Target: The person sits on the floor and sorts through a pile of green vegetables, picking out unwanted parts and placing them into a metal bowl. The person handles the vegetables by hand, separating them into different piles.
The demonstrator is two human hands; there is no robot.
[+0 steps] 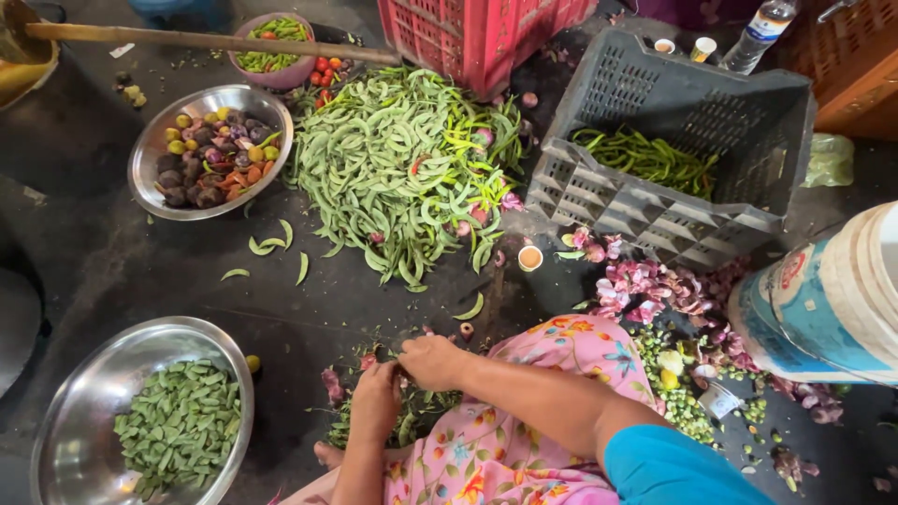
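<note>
My left hand (pixel 375 400) and my right hand (pixel 431 361) meet just above my pink flowered lap (pixel 524 440), fingers pinched together on a small green bean pod (pixel 400 377); most of the pod is hidden by the fingers. Under the hands lies a small heap of green trimmings (pixel 412 411). A large pile of flat green bean pods (pixel 393 168) is spread on the dark floor ahead. To my left, a steel bowl (pixel 56 411) holds several cut bean pieces (pixel 178 421).
A second steel bowl (pixel 150 182) with mixed vegetables sits at far left. A grey crate (pixel 655 224) holds green chillies, with a red crate (pixel 477 33) behind. A white-blue bucket (pixel 823 299), pink onion peels (pixel 655 290), a small cup (pixel 529 257) and a wooden stick (pixel 206 39) are nearby.
</note>
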